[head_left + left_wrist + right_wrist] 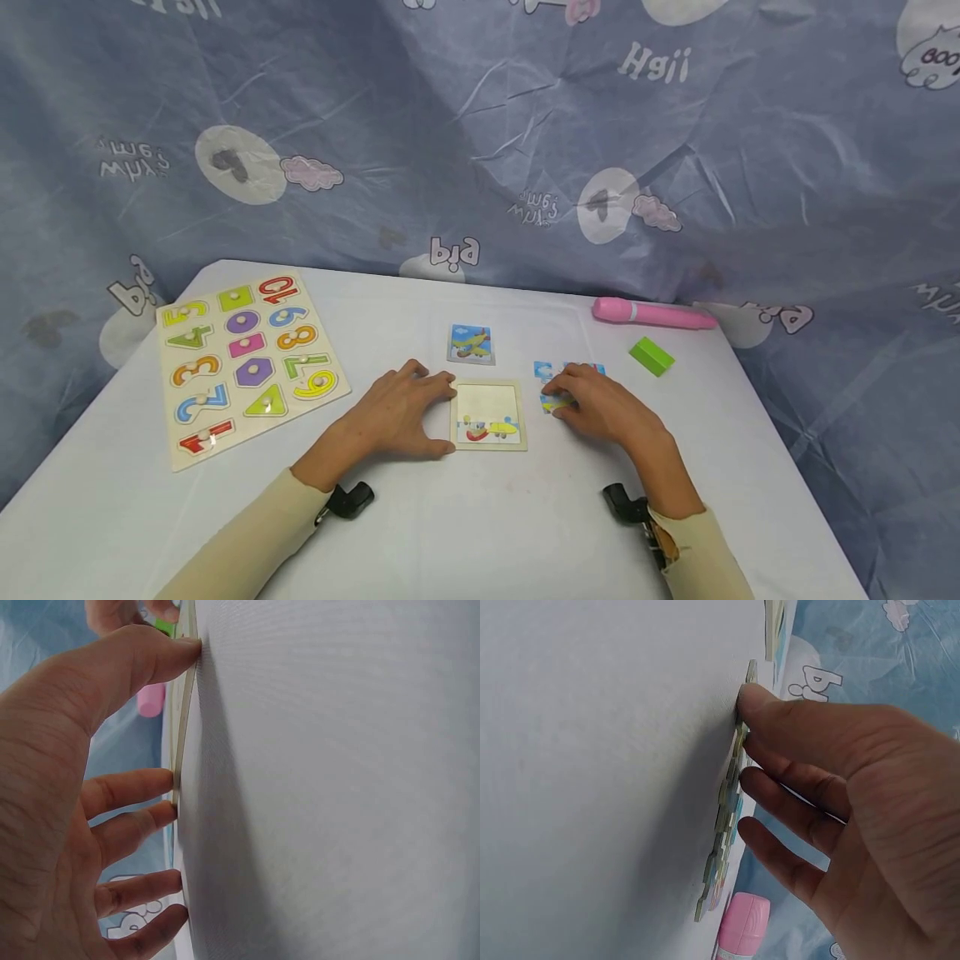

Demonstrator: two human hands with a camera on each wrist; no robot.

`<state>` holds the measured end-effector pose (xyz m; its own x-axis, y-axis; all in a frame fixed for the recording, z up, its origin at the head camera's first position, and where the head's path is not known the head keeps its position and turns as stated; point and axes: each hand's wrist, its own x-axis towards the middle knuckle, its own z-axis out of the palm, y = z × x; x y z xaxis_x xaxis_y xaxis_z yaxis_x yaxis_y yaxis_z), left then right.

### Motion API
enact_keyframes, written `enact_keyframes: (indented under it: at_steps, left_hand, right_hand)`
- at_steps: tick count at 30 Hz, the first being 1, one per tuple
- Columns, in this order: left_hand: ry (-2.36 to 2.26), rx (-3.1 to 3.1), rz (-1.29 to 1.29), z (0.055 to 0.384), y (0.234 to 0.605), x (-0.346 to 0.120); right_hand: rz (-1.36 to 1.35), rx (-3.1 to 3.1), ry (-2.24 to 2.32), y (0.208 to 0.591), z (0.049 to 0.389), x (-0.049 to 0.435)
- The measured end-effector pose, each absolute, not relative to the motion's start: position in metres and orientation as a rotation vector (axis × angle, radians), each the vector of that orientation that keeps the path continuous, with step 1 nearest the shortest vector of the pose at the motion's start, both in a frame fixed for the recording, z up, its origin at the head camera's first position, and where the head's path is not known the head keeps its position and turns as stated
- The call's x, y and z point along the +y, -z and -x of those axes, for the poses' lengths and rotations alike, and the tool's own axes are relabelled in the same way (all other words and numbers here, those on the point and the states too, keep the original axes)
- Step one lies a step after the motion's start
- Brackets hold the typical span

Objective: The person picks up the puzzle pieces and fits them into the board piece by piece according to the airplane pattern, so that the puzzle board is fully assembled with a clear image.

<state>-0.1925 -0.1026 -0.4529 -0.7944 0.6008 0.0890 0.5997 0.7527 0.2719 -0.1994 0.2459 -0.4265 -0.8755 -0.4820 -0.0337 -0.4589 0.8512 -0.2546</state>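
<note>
A square wooden puzzle tray (487, 408) lies mid-table, a yellow plane picture filling its lower part. My left hand (405, 408) rests at its left side, thumb at the near corner and fingers at the far one. In the left wrist view the thumb and two fingertips touch the thin edge of the tray (184, 724). To the right, my right hand (603, 404) pinches a blue and yellow jigsaw piece (553, 403) between thumb and fingers, low over the table. More jigsaw pieces (543, 369) lie around it, partly under the hand; their edges show in the right wrist view.
Behind the tray lies a small plane picture card (471, 344). A wooden number-and-shape board (232, 433) is at the left. Back right are a pink pen-shaped object (656, 313) and a green block (652, 356). A blue printed cloth (480, 167) hangs behind the table.
</note>
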Motion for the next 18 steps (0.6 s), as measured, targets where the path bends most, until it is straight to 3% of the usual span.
enact_keyframes:
  at_steps: [18]
  left_hand:
    - [-0.480,2.926,-1.004,0.1925,0.4540,-0.1027]
  right_hand:
    - [0.771,2.957,0.354,0.4289,0.1974,0.2372]
